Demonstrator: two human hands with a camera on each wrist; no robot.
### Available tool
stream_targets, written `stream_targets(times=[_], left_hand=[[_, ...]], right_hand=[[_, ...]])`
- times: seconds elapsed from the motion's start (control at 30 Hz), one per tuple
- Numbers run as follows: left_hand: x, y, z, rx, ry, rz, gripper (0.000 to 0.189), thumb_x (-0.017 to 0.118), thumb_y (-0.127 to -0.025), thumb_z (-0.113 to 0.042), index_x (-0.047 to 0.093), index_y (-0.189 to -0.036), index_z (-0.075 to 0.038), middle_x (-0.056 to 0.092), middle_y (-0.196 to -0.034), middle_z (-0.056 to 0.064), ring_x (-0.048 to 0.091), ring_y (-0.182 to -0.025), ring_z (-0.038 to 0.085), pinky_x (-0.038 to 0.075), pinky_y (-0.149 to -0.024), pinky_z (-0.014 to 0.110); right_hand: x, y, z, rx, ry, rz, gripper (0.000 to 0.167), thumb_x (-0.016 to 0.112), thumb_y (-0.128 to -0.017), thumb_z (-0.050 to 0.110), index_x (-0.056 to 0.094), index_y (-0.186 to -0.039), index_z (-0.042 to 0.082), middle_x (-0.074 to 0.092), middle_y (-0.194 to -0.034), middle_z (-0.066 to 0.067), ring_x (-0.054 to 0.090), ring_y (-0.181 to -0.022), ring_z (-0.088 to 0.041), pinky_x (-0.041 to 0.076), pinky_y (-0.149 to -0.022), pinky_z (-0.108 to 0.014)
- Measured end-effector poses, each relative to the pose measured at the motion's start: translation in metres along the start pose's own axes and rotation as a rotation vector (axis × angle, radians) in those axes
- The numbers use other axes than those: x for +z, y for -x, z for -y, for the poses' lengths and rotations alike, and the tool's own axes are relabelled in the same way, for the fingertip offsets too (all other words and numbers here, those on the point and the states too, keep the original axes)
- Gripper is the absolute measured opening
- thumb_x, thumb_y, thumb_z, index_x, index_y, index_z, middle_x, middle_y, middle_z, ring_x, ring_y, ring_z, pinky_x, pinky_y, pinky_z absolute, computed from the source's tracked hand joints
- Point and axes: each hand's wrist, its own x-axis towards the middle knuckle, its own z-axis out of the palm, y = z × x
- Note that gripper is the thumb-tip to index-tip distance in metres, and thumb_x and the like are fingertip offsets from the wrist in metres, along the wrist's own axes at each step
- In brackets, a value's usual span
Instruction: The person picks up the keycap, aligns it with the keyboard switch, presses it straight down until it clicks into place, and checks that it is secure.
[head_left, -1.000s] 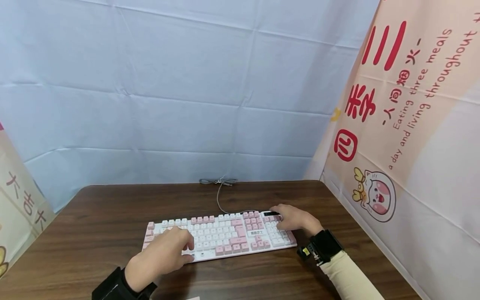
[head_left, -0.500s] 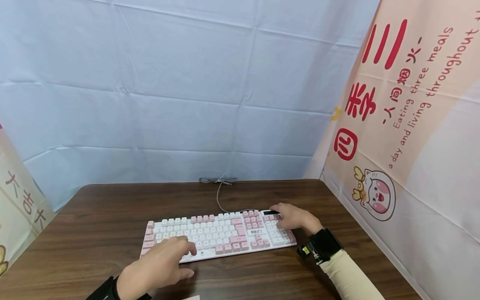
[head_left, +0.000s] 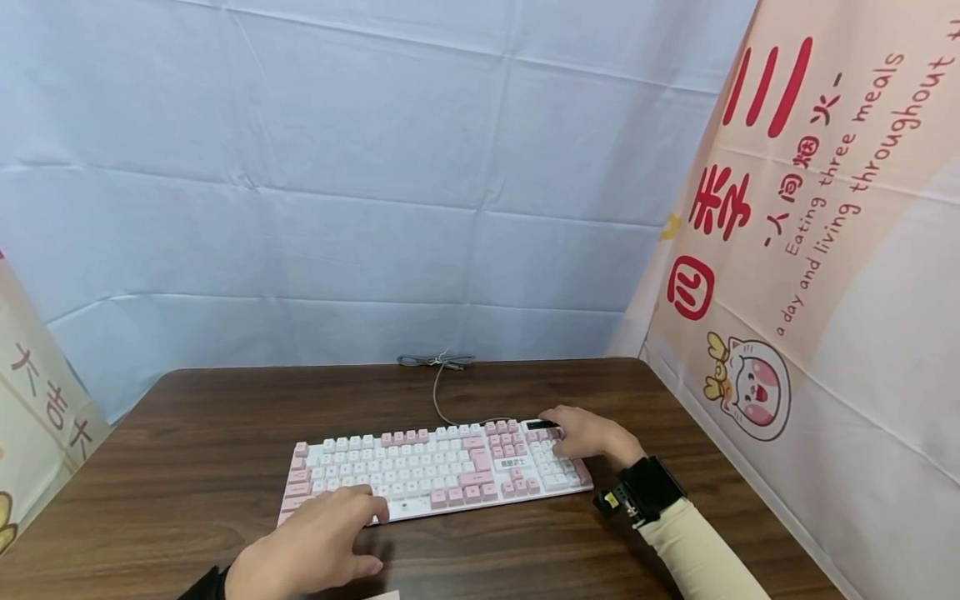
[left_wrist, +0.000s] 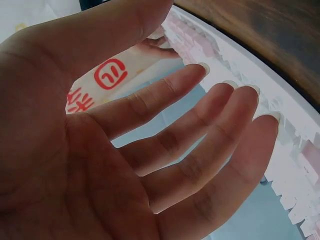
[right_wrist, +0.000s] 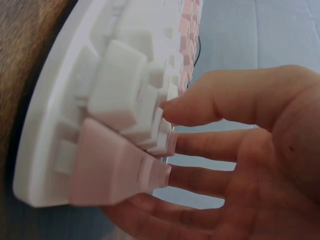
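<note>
A pink and white keyboard lies on a dark wood-grain table. At its front left side is my left hand, its fingers gently bent over the front edge and its thumb apart, reaching toward the table. In the left wrist view the palm shows nothing held, and the fingertips overlap the keyboard's white keys. My right hand rests over the number pad at the back right. In the right wrist view its thumb touches the keys, while the other fingers extend past them, tips partly hidden behind the keycaps.
A bundled grey cable lies at the table's back edge and runs to the keyboard. Light blue cloth hangs behind, and a printed curtain borders the right side. A pale corner of something shows at the bottom edge.
My left hand has drawn back toward the front left, off most of the keys, and its thumb has spread away from the fingers. The right hand and the keyboard have stayed put.
</note>
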Motion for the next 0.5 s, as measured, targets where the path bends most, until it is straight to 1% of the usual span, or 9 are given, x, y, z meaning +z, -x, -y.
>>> stream_targets(times=[0.07, 0.17, 0.27, 0.37, 0.5], left_hand=[[0.0003, 0.0023, -0.0005, -0.009, 0.011, 0.015, 0.035, 0.089, -0.076, -0.031, 0.072, -0.104, -0.017, 0.066, -0.093, -0.008, 0.052, -0.078, 0.002, 0.045, -0.067, 0.028], [0.0005, 0.0042, -0.0015, -0.049, 0.051, 0.070, 0.036, 0.089, -0.076, -0.030, 0.074, -0.105, -0.016, 0.066, -0.095, -0.009, 0.051, -0.078, 0.001, 0.044, -0.066, 0.028], [0.0011, 0.0045, -0.0025, -0.084, 0.063, 0.111, 0.040, 0.091, -0.074, -0.031, 0.074, -0.107, -0.016, 0.067, -0.096, -0.010, 0.053, -0.079, 0.002, 0.046, -0.067, 0.030], [0.0022, 0.0047, -0.0030, -0.080, 0.057, 0.119, 0.043, 0.093, -0.070, -0.031, 0.073, -0.106, -0.018, 0.068, -0.096, -0.010, 0.055, -0.079, 0.003, 0.047, -0.066, 0.030], [0.0041, 0.0075, -0.0053, -0.054, 0.115, 0.111, 0.034, 0.091, -0.071, -0.041, 0.068, -0.089, -0.025, 0.060, -0.085, -0.015, 0.050, -0.075, -0.001, 0.043, -0.062, 0.025]], right_hand=[[0.0002, -0.0002, -0.0004, 0.000, 0.004, 0.000, 0.063, 0.069, -0.083, 0.004, 0.053, -0.144, -0.005, 0.059, -0.138, -0.022, 0.059, -0.114, -0.029, 0.049, -0.102, -0.050], [-0.0002, -0.0003, -0.0006, -0.004, 0.014, 0.004, 0.064, 0.068, -0.083, 0.004, 0.052, -0.145, -0.005, 0.058, -0.140, -0.023, 0.059, -0.116, -0.030, 0.049, -0.102, -0.051], [-0.0005, -0.0001, -0.0009, 0.001, 0.011, 0.009, 0.064, 0.068, -0.085, 0.005, 0.051, -0.146, -0.005, 0.056, -0.143, -0.024, 0.058, -0.120, -0.031, 0.048, -0.103, -0.051], [-0.0006, 0.0002, -0.0007, 0.005, 0.004, 0.012, 0.064, 0.068, -0.085, 0.005, 0.051, -0.146, -0.004, 0.055, -0.144, -0.024, 0.058, -0.121, -0.032, 0.048, -0.103, -0.052], [-0.0002, 0.0007, -0.0006, 0.014, -0.006, 0.022, 0.064, 0.069, -0.086, 0.004, 0.050, -0.147, -0.004, 0.055, -0.144, -0.024, 0.058, -0.119, -0.031, 0.049, -0.100, -0.049]])
